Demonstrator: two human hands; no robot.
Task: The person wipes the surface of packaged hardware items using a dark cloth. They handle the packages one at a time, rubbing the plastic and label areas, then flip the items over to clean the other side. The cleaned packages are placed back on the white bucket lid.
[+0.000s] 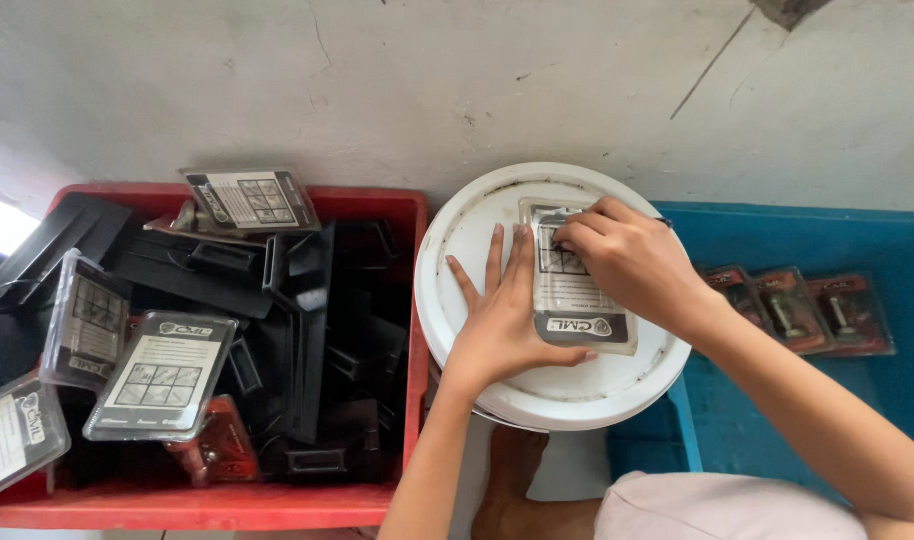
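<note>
A clear plastic blister pack [577, 300] with a printed card inside lies flat on the lid of a white bucket [455, 240]. My left hand [499, 320] presses flat on the lid with its fingers spread, the thumb and fingertips against the pack's left edge. My right hand [632, 262] comes in from the right and pinches the pack's upper part with curled fingers. Much of the pack's top half is hidden under that hand.
A red crate [409, 330] at left holds black plastic parts and several more clear blister packs [162, 375]. Three red-backed packs [797, 308] lie on a blue surface [777, 420] at right. A grey wall runs behind. My bare foot [512, 470] shows below the bucket.
</note>
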